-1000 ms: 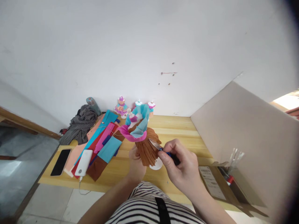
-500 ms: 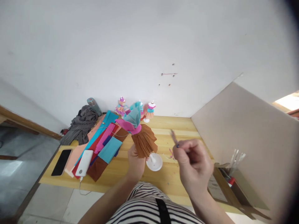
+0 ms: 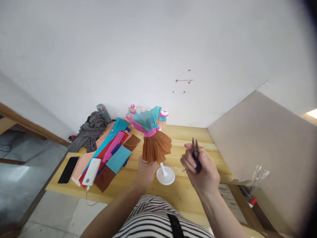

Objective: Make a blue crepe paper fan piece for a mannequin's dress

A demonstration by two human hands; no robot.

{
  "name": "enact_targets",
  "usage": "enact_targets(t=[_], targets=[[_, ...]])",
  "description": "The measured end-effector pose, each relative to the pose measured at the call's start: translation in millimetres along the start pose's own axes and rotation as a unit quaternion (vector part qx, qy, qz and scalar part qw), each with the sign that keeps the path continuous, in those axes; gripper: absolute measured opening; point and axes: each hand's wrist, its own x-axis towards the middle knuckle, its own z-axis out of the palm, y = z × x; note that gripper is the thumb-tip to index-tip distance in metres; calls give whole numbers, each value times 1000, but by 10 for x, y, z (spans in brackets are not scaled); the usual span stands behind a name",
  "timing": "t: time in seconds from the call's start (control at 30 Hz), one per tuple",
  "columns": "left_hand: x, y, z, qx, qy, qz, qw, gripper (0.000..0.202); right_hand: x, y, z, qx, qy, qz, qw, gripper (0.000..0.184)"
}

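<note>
Brown crepe paper formed a gathered skirt [image 3: 157,147] beneath a teal-and-pink top [image 3: 147,119], on a tilted white stand [image 3: 166,177] above the wooden table [image 3: 192,201]. One second after touching the pleats, small scissors [image 3: 195,154] stood well clear, clasped in the right hand [image 3: 204,170], suggesting a pause. The left hand [image 3: 146,173] met the hem, its grip too hidden to tell.
</note>
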Motion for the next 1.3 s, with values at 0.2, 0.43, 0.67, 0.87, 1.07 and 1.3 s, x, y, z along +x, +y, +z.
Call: enact_targets(t=[0.2, 0.43, 0.67, 0.87, 1.07, 1.3], targets=[[51, 74, -87, 20, 18, 19, 999, 16, 88, 39, -29, -134, 54, -109, 984, 25], [194, 71, -125, 22, 9, 77, 997, 20, 38, 264, -235, -266, 50, -62, 961, 39], [222, 114, -97, 40, -1, 120, 992, 20, 35, 182, 56, -104, 32, 49, 993, 34], [260, 143, 20, 56, -19, 133, 989, 24, 14, 215, 259, -31, 42, 48, 997, 35], [287, 119, 113, 46, -28, 145, 988, 26, 61, 190, 472, 79, 26, 80, 993, 33], [309, 90, 96, 46, -5, 136, 990, 23, 66, 159, 520, 136, -8, 133, 982, 28]])
